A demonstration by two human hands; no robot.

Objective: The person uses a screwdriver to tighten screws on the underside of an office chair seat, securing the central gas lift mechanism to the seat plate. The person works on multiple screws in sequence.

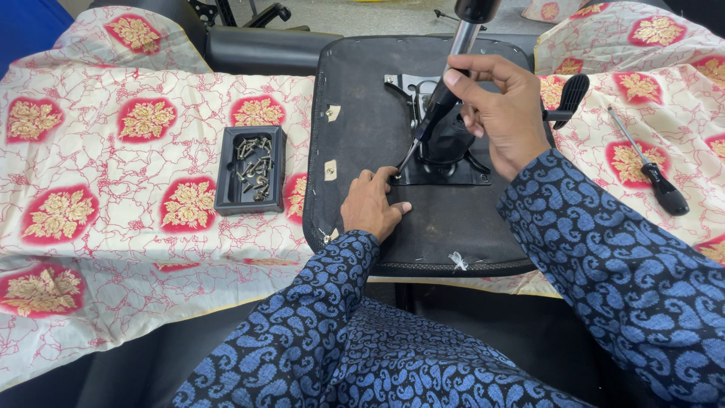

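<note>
An upturned black chair seat (pixel 362 113) lies in front of me with its metal mounting plate (pixel 442 172) and gas-lift column (pixel 464 34) pointing up. My right hand (pixel 502 106) grips a black-handled screwdriver (pixel 427 128), tilted, its tip at the plate's front-left corner. My left hand (pixel 371 204) rests on the seat underside just below that corner, fingers at the screwdriver tip; a screw there is too small to make out.
A black tray (pixel 226 170) holding several screws sits to the left on a red-and-cream patterned cloth (pixel 113 189). A second black-handled screwdriver (pixel 653 170) lies on the cloth at right. A black lever (pixel 570 94) sticks out right of the plate.
</note>
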